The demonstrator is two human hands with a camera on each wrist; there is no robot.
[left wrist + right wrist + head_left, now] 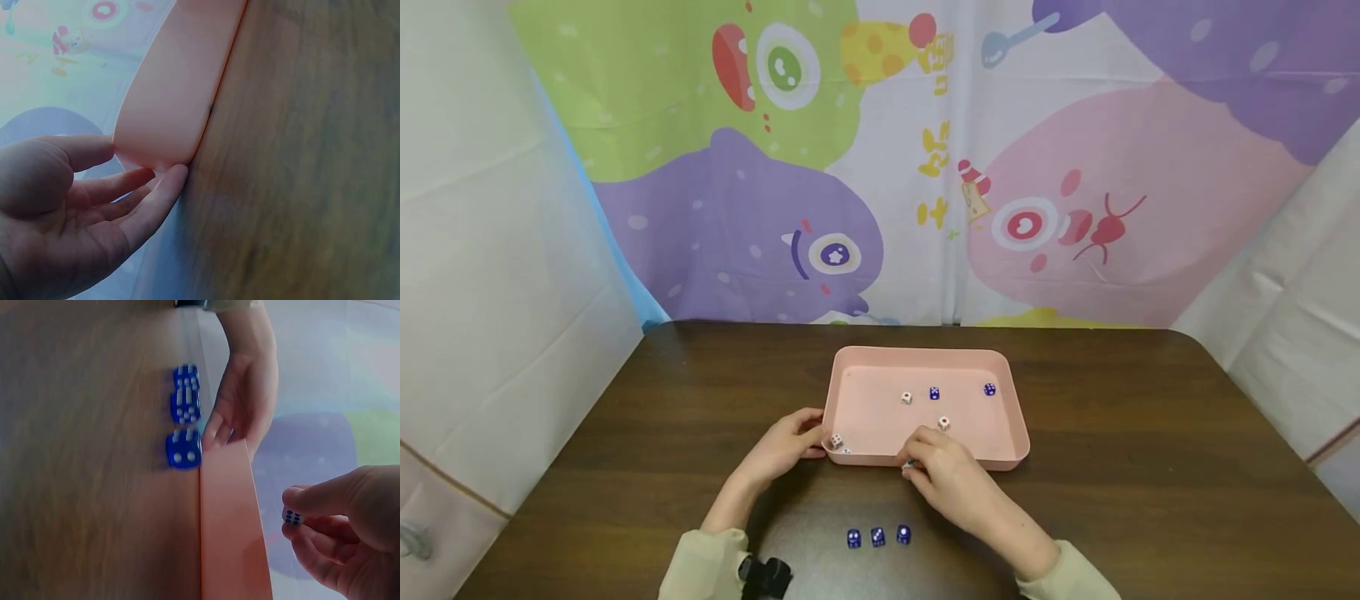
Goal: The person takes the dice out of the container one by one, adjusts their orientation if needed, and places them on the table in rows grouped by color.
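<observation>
Pink plastic tray (pixel 1011 421) sits on the dark wooden table (pixel 1150 467), steadied at its near-left corner by the left hand (pixel 786 446), fingers straight; the right hand (pixel 943 471) pinches a white die (pixel 292 517) above its front rim, three blue dice (pixel 877 537) lined nearby.

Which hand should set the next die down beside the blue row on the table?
Right. The right hand already pinches a white die at the pink tray near edge, just beyond the three blue dice. The left hand steadies the tray's corner.
</observation>
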